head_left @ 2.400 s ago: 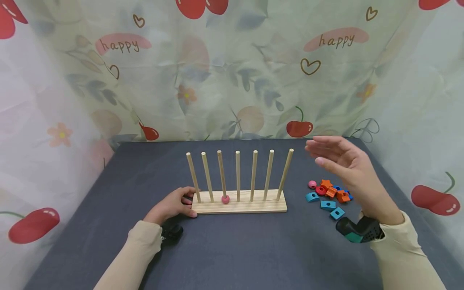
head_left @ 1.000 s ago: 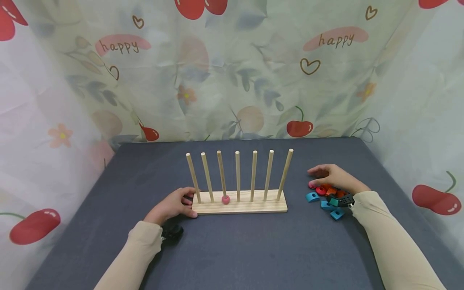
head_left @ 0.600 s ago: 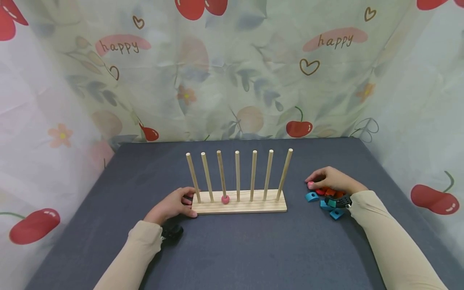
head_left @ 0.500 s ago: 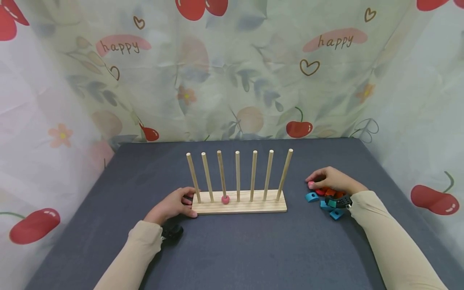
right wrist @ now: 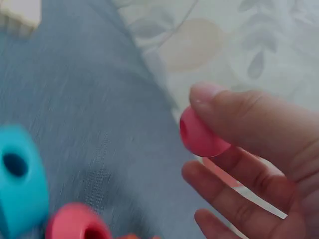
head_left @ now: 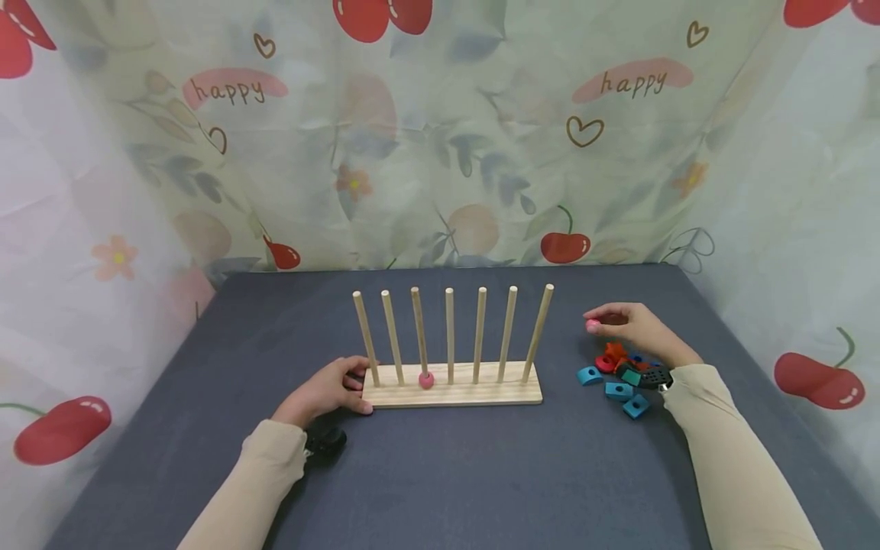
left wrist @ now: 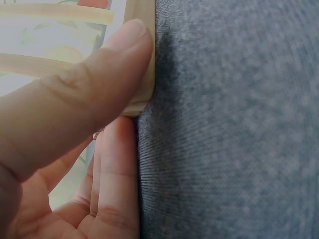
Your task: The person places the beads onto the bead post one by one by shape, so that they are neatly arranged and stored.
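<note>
A wooden rack [head_left: 454, 393] with several upright pegs stands on the dark grey table; one pink bead [head_left: 426, 380] sits at the foot of its third peg. My left hand [head_left: 328, 391] grips the rack's left end, thumb on the base [left wrist: 144, 59]. My right hand [head_left: 629, 325] is lifted above the pile of beads and pinches a second pink bead [head_left: 592, 326] [right wrist: 199, 134] between thumb and fingers. Below it lie blue [head_left: 619, 391], red and orange beads [head_left: 614, 353]; a blue bead [right wrist: 17, 174] and a red bead [right wrist: 75, 221] show in the right wrist view.
A cherry-print curtain [head_left: 440, 137] closes in the table at the back and both sides. Bare grey cloth [head_left: 467, 473] stretches in front of the rack. A black wrist strap [head_left: 325, 441] lies under my left wrist.
My right hand came down onto the bead pile, pinched the loose pink bead and has now lifted it up off the table. The left hand and rack stayed put.
</note>
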`<act>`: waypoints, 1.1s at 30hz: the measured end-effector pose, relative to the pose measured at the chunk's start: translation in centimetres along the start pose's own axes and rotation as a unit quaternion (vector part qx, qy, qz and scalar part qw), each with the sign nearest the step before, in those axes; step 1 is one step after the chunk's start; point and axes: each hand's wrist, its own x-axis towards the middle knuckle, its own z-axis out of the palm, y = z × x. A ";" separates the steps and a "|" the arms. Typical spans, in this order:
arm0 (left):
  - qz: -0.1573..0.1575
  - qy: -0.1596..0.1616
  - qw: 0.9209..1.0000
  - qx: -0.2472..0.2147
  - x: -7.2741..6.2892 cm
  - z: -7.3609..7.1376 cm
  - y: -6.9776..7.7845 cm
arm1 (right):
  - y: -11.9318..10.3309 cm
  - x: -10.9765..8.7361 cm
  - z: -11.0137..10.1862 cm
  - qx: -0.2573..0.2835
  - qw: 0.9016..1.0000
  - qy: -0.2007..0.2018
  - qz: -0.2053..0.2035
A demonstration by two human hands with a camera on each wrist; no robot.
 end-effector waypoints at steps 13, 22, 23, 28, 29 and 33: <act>-0.009 0.004 1.000 0.007 -0.1 0.2 0.1 | -5.8 -0.9 0.3 0.054 0.992 0.108 -0.043; -0.013 0.004 1.000 0.010 -0.1 0.3 0.4 | -11.3 -2.8 0.5 0.099 0.971 0.183 -0.119; -0.012 0.003 1.000 0.010 -0.1 0.2 0.3 | -11.8 -3.0 0.5 0.106 0.967 0.190 -0.133; -0.009 0.002 1.000 0.009 0.0 0.2 0.3 | -14.2 -3.7 0.5 0.144 0.947 0.219 -0.187; -0.009 0.002 1.000 0.009 0.0 0.1 0.3 | -14.7 -3.9 0.5 0.151 0.943 0.223 -0.194; -0.008 0.002 1.000 0.009 -0.1 0.1 0.3 | -16.8 -4.6 0.6 0.186 0.929 0.234 -0.217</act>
